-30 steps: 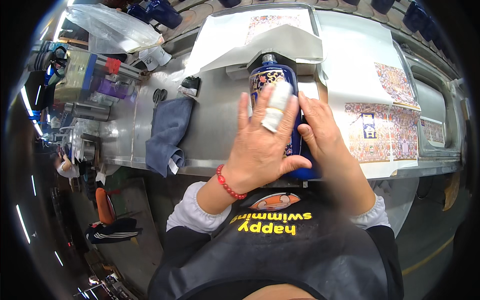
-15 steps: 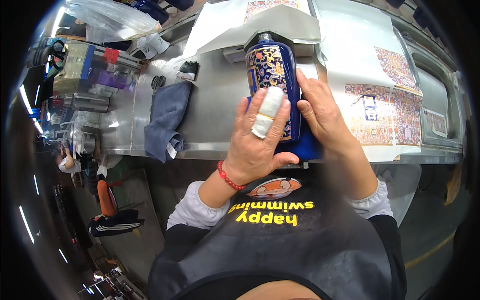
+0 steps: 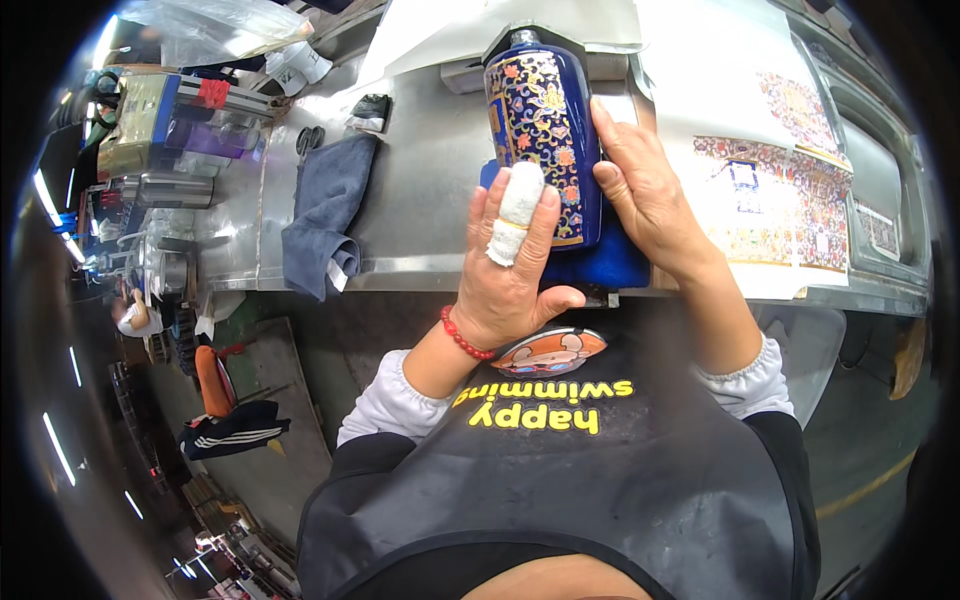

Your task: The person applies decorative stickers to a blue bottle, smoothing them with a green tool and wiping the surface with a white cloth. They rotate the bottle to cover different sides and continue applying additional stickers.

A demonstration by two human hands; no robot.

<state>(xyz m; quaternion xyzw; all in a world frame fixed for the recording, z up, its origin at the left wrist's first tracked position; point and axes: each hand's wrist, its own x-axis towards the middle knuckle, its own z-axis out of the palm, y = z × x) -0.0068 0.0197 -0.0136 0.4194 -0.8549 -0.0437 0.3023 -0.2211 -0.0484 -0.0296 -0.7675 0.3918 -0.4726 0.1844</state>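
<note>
On the steel tabletop (image 3: 425, 190), right in front of us, is the blue bottle (image 3: 550, 130), its neck pointing away from us. Its shiny front has flowers and curls. Our left hand (image 3: 500, 290) is flat, fingers straight over the low left part of the bottle, so its grip is open. A white wrap (image 3: 518, 205) covers one finger; we cannot tell if the tips touch. Our right hand (image 3: 655, 205) lies along the right side of the bottle. Some of its fingers are hidden, so we cannot tell how tight that grip is.

To do this well, we think the right hand should hold the side firmly so the bottle cannot slip. The left hand should be soft and flat, as the wrap could rub the flowers.

The tabletop looks hard and smooth. Flower sheets (image 3: 770, 205) lie on the right. A towel (image 3: 325, 205) lies on the left, with scissors (image 3: 311, 139) just behind it. On the far left we see long lights (image 3: 58, 450). On the right, the gray floor (image 3: 850, 430) has a yellow line (image 3: 872, 485).
</note>
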